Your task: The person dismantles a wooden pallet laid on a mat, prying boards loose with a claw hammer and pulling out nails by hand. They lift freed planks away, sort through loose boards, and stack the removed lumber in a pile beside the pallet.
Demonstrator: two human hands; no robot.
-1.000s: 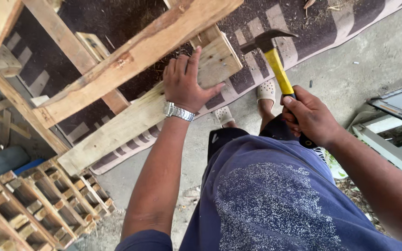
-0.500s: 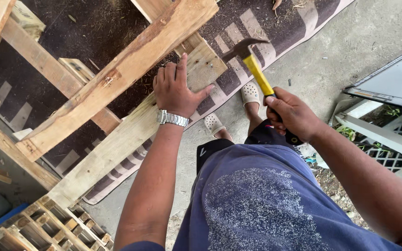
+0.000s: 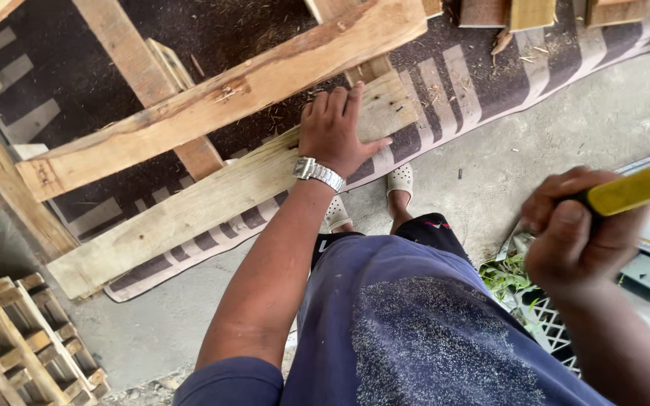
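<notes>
My left hand (image 3: 336, 129), with a silver watch on the wrist, presses flat on the near plank (image 3: 212, 199) of a rough wooden pallet. A second plank (image 3: 220, 101) of the same pallet runs just above my fingers. My right hand (image 3: 577, 225) is pulled back to the right, well away from the wood, fist closed around the yellow handle of a hammer (image 3: 641, 188). The hammer's head is out of the frame.
The pallet lies over a dark rug with pale stripes (image 3: 445, 98) on a concrete floor. A small slatted wooden rack (image 3: 16, 338) stands at the lower left. A white lattice crate (image 3: 547, 331) with green plants sits at the right. My feet in white shoes (image 3: 400, 180) stand below the plank.
My right hand has swung the hammer back from the plank's end to the far right. My left hand has stayed on the plank. The camera has moved closer.
</notes>
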